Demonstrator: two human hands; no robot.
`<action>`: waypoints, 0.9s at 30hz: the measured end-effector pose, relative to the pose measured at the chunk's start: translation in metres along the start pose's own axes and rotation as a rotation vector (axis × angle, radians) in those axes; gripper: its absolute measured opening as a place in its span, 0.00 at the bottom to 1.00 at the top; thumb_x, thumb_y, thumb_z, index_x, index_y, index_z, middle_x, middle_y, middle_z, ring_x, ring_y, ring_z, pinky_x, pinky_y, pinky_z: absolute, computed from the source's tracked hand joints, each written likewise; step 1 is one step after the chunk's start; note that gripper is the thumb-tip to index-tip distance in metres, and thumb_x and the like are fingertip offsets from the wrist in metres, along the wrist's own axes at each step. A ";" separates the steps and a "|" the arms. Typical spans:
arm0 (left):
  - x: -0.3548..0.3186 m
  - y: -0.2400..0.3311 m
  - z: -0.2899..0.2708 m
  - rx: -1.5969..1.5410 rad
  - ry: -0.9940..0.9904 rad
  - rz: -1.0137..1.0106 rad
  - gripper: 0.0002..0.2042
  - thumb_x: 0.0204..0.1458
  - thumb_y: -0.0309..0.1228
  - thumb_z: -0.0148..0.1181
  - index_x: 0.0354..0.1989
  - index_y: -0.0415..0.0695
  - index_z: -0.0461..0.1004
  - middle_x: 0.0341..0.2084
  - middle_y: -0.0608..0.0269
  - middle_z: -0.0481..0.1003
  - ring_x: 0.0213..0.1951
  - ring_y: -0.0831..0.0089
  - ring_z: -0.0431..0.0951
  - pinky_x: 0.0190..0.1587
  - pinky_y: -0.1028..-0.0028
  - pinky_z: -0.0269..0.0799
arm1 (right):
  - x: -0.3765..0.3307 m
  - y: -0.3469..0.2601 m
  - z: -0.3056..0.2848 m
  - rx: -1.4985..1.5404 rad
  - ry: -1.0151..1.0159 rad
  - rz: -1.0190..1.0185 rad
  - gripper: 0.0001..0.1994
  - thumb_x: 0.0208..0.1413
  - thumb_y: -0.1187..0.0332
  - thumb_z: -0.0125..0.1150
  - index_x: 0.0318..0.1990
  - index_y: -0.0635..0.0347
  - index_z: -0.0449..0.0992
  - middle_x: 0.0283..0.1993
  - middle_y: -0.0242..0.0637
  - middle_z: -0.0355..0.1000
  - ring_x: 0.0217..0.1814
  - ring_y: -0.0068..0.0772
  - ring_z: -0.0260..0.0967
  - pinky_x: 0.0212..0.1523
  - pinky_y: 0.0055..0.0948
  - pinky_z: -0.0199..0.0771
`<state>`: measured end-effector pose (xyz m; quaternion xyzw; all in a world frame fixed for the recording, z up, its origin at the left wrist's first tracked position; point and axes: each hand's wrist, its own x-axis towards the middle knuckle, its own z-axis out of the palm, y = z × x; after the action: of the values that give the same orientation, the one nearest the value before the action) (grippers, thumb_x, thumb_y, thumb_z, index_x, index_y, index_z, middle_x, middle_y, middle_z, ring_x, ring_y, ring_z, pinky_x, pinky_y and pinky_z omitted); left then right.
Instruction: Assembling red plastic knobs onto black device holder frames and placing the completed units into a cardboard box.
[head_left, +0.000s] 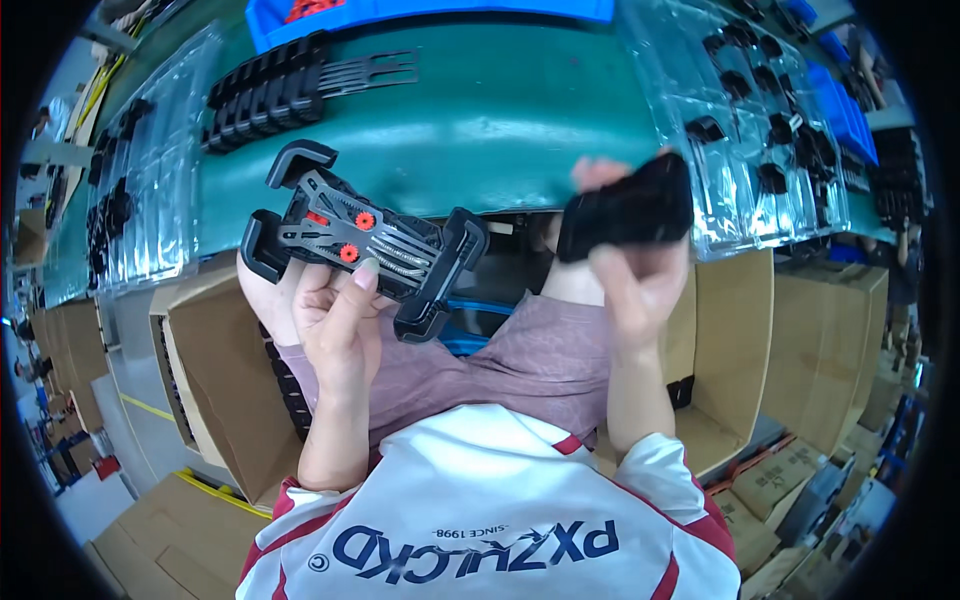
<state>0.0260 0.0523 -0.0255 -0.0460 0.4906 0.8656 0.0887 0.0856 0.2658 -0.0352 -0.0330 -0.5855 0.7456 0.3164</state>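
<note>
At centre left of the frame, the left hand point(335, 310) pinches a black plastic clamp frame with red gears and springs point(360, 240), mechanism upward, likely for fitting. At centre right, the right hand point(635, 275) wraps a black plastic cover point(628, 208) above the green table point(500, 120).

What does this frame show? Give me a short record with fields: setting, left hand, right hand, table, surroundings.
setting: green worktable seen from above, person seated at it
left hand: left hand holds a black clamp frame with two red gears and springs showing
right hand: right hand grips a black cover piece
table: clear plastic trays with small black parts, a row of black parts, a blue bin
surroundings: cardboard boxes beside the knees
</note>
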 end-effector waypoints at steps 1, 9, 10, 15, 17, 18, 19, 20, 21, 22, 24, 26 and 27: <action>0.002 0.003 -0.004 -0.006 -0.011 0.017 0.13 0.50 0.16 0.54 0.46 0.33 0.68 0.26 0.57 0.76 0.24 0.77 0.75 0.29 0.85 0.72 | 0.016 0.004 0.005 -0.005 -0.016 0.000 0.41 0.42 0.74 0.63 0.65 0.65 0.50 0.56 0.52 0.65 0.53 0.44 0.67 0.55 0.37 0.65; 0.002 0.012 -0.024 0.054 0.027 0.165 0.11 0.49 0.17 0.57 0.42 0.35 0.71 0.28 0.57 0.76 0.25 0.77 0.75 0.28 0.85 0.72 | 0.034 0.029 0.011 -0.965 -0.144 -0.223 0.44 0.38 0.77 0.68 0.65 0.62 0.50 0.57 0.48 0.65 0.56 0.42 0.65 0.55 0.34 0.66; 0.001 0.009 -0.024 0.072 0.041 0.205 0.11 0.48 0.16 0.57 0.41 0.35 0.71 0.27 0.58 0.76 0.24 0.78 0.75 0.28 0.85 0.72 | 0.031 0.025 0.020 -0.742 -0.115 -0.175 0.43 0.38 0.78 0.69 0.65 0.62 0.51 0.57 0.47 0.65 0.57 0.42 0.65 0.55 0.35 0.66; 0.000 -0.001 -0.019 0.167 0.088 0.361 0.11 0.46 0.15 0.60 0.39 0.35 0.71 0.26 0.61 0.76 0.23 0.79 0.73 0.27 0.85 0.71 | 0.008 0.006 0.072 0.054 -0.156 -0.080 0.43 0.32 0.77 0.73 0.60 0.63 0.57 0.58 0.46 0.64 0.59 0.42 0.64 0.62 0.42 0.61; -0.001 -0.001 -0.017 0.263 0.092 0.441 0.11 0.44 0.15 0.61 0.37 0.35 0.72 0.25 0.61 0.75 0.22 0.79 0.72 0.26 0.85 0.70 | -0.004 0.009 0.087 -0.088 -0.242 -0.106 0.41 0.32 0.76 0.74 0.59 0.64 0.59 0.58 0.47 0.65 0.59 0.43 0.64 0.63 0.45 0.58; -0.002 -0.001 -0.017 0.312 0.094 0.481 0.11 0.43 0.15 0.61 0.36 0.34 0.72 0.25 0.62 0.75 0.22 0.78 0.72 0.25 0.84 0.69 | -0.007 0.010 0.091 -0.228 -0.325 -0.134 0.40 0.31 0.75 0.75 0.57 0.65 0.61 0.57 0.47 0.65 0.59 0.44 0.64 0.65 0.47 0.55; -0.003 0.000 -0.019 0.312 0.095 0.481 0.11 0.43 0.15 0.61 0.36 0.34 0.72 0.25 0.62 0.75 0.22 0.78 0.72 0.25 0.84 0.69 | -0.008 0.012 0.092 -0.228 -0.326 -0.133 0.40 0.31 0.75 0.75 0.57 0.65 0.61 0.57 0.47 0.65 0.59 0.44 0.64 0.65 0.47 0.55; -0.005 0.000 -0.022 0.527 0.082 0.588 0.12 0.42 0.14 0.61 0.37 0.34 0.72 0.25 0.61 0.75 0.22 0.78 0.72 0.25 0.84 0.69 | -0.009 0.016 0.092 -0.305 -0.359 -0.169 0.40 0.33 0.74 0.73 0.58 0.64 0.60 0.58 0.47 0.65 0.59 0.45 0.64 0.64 0.46 0.56; -0.007 0.000 -0.026 0.744 0.069 0.692 0.13 0.41 0.14 0.61 0.37 0.33 0.72 0.25 0.60 0.75 0.21 0.77 0.72 0.24 0.83 0.68 | -0.011 0.021 0.092 -0.382 -0.392 -0.206 0.39 0.35 0.73 0.72 0.58 0.64 0.59 0.59 0.47 0.64 0.60 0.46 0.63 0.63 0.45 0.58; -0.009 0.000 -0.029 0.963 0.053 0.794 0.13 0.40 0.14 0.61 0.37 0.33 0.72 0.25 0.59 0.75 0.21 0.77 0.72 0.23 0.83 0.68 | -0.012 0.025 0.092 -0.459 -0.425 -0.243 0.39 0.36 0.72 0.71 0.59 0.64 0.58 0.59 0.47 0.63 0.60 0.46 0.63 0.62 0.44 0.60; -0.010 0.002 -0.031 1.183 0.040 0.894 0.14 0.39 0.14 0.62 0.38 0.32 0.73 0.25 0.58 0.75 0.20 0.77 0.71 0.23 0.82 0.67 | -0.013 0.027 0.094 -0.535 -0.459 -0.280 0.38 0.38 0.71 0.70 0.60 0.64 0.58 0.60 0.47 0.62 0.60 0.47 0.63 0.62 0.43 0.61; -0.011 0.009 -0.029 1.001 -0.034 0.759 0.16 0.38 0.14 0.61 0.39 0.30 0.73 0.25 0.56 0.76 0.20 0.75 0.71 0.22 0.81 0.67 | -0.016 0.027 0.095 -0.549 -0.452 -0.272 0.37 0.39 0.70 0.70 0.59 0.64 0.58 0.59 0.47 0.63 0.60 0.45 0.63 0.62 0.43 0.61; -0.011 0.012 -0.029 0.910 -0.069 0.692 0.17 0.37 0.14 0.61 0.40 0.29 0.73 0.25 0.56 0.76 0.19 0.74 0.71 0.21 0.81 0.67 | -0.017 0.026 0.096 -0.556 -0.448 -0.267 0.37 0.39 0.69 0.70 0.59 0.65 0.59 0.59 0.47 0.63 0.60 0.45 0.63 0.61 0.43 0.61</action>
<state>0.0347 0.0207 -0.0286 0.1886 0.7971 0.5469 -0.1730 0.0477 0.1725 -0.0342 0.1228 -0.8194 0.4990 0.2540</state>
